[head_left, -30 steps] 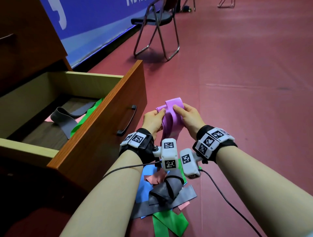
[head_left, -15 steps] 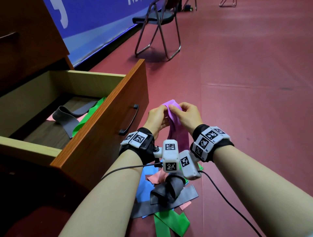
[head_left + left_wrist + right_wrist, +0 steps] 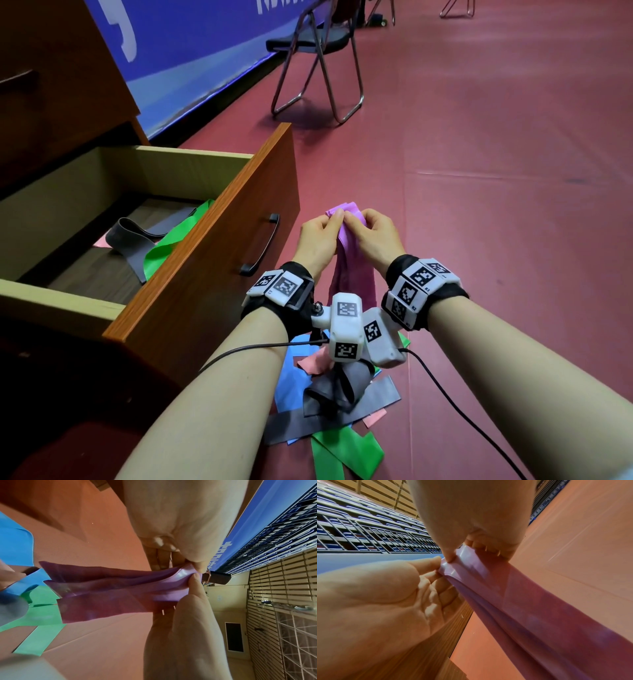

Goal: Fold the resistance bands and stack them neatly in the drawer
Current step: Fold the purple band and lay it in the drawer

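- Lying open at the left, the drawer already holds a grey band and a green band, loosely placed.
- Just right of its front, the purple band is pinched at its top fold by the left hand and the right hand, each grip closed on it.
- The band's long axis hangs straight down from the grips; the left hand is nearer the drawer.

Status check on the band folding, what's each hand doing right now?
Left hand and right hand both pinch purple band at its top fold, tail hanging. Drawer open. Nothing blocking.
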